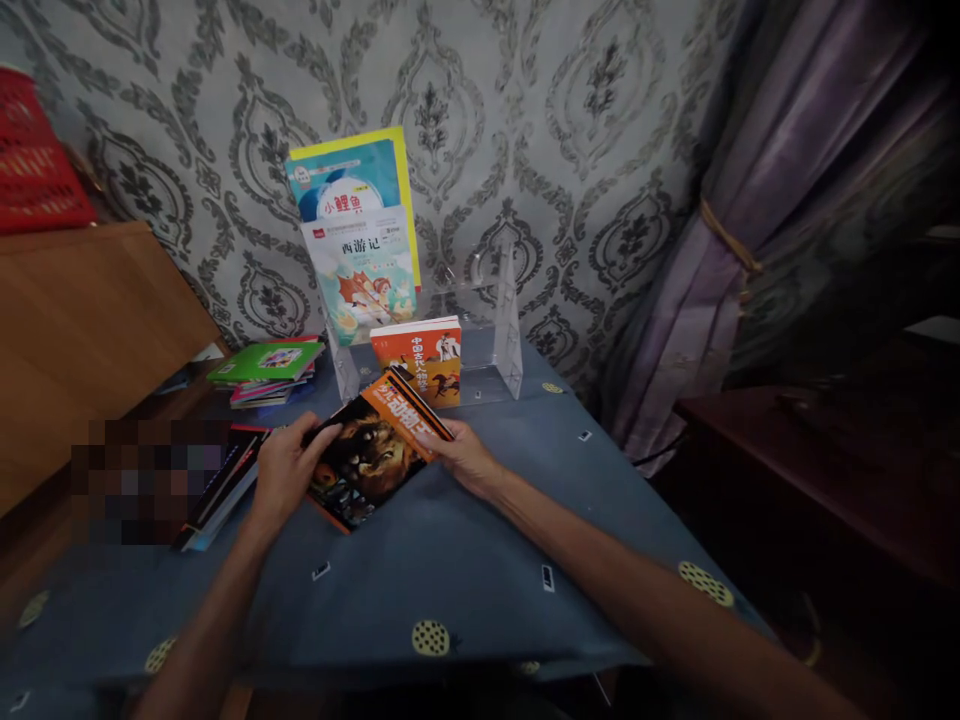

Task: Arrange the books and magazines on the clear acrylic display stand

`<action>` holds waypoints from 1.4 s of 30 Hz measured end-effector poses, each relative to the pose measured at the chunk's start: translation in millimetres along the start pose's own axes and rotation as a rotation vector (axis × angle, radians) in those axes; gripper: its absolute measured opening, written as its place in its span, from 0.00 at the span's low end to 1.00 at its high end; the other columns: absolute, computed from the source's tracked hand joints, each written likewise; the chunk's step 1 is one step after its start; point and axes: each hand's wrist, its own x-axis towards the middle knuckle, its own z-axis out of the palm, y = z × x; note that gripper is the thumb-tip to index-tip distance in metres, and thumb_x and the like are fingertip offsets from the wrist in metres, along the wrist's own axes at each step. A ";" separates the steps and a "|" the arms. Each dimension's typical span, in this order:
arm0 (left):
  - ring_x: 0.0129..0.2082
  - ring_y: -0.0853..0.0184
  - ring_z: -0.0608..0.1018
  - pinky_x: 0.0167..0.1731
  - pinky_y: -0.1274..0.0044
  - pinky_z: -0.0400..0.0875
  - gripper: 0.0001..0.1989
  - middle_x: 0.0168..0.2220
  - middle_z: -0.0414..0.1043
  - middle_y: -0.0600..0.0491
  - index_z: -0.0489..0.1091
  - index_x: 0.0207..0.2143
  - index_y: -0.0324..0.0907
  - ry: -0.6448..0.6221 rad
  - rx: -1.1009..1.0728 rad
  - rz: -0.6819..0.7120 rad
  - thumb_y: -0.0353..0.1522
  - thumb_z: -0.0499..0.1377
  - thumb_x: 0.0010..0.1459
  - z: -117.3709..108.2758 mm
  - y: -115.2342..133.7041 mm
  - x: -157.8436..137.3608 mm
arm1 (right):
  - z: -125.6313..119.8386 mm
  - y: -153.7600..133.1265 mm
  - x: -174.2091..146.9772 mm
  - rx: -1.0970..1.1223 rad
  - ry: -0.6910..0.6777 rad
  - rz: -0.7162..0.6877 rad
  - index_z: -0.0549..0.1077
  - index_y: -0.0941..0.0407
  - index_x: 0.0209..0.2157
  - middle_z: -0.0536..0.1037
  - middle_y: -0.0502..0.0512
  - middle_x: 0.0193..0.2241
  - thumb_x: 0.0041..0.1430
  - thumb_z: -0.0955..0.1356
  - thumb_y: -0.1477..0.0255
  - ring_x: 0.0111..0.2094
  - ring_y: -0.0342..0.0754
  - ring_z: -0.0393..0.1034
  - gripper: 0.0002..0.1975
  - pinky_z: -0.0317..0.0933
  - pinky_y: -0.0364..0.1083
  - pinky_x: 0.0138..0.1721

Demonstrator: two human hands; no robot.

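Between my two hands is a small stack of books, the top one a book with a lion on its dark cover and an orange band (373, 450). My left hand (289, 462) grips its left edge with the thumb on the cover. On the right edge, my right hand (466, 458) is closed round it, thumb on top. Just behind stands an orange book (427, 360) in the lower tier of a clear acrylic stand (508, 330). Higher on the stand lean a pale book with a caped figure (365, 270) and a blue and yellow book (352, 175).
Left of the stand lies a pile of books topped by a green one (266, 362). Nearer is another pile of dark books (225, 490), partly blurred out. A wooden panel (97, 340) borders the left side. The blue tablecloth (487, 590) covers the table; a purple curtain (750, 200) hangs right.
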 end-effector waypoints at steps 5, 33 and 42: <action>0.22 0.71 0.59 0.23 0.79 0.53 0.23 0.18 0.54 0.61 0.59 0.19 0.43 0.088 -0.313 -0.136 0.49 0.58 0.55 25.3 3.9 -7.4 | -0.3 0.6 -0.3 0.112 0.064 -0.012 0.81 0.54 0.37 0.84 0.53 0.39 0.36 0.82 0.61 0.40 0.50 0.78 0.25 0.71 0.47 0.43; 0.41 0.59 0.79 0.41 0.73 0.72 0.35 0.36 0.81 0.49 0.79 0.38 0.41 0.097 -0.757 -0.376 0.62 0.53 0.54 87.1 18.3 -31.6 | -10.2 -17.6 -22.8 -0.348 -0.409 -0.123 0.80 0.55 0.48 0.82 0.53 0.43 0.52 0.75 0.55 0.48 0.51 0.75 0.25 0.59 0.55 0.61; 0.41 0.59 0.78 0.43 0.73 0.72 0.30 0.36 0.79 0.48 0.76 0.35 0.41 0.085 -0.722 -0.271 0.58 0.56 0.56 70.3 11.0 -44.3 | -37.7 -42.0 -27.3 -0.692 -0.269 -0.220 0.82 0.57 0.40 0.82 0.51 0.34 0.57 0.72 0.57 0.37 0.52 0.75 0.18 0.68 0.49 0.42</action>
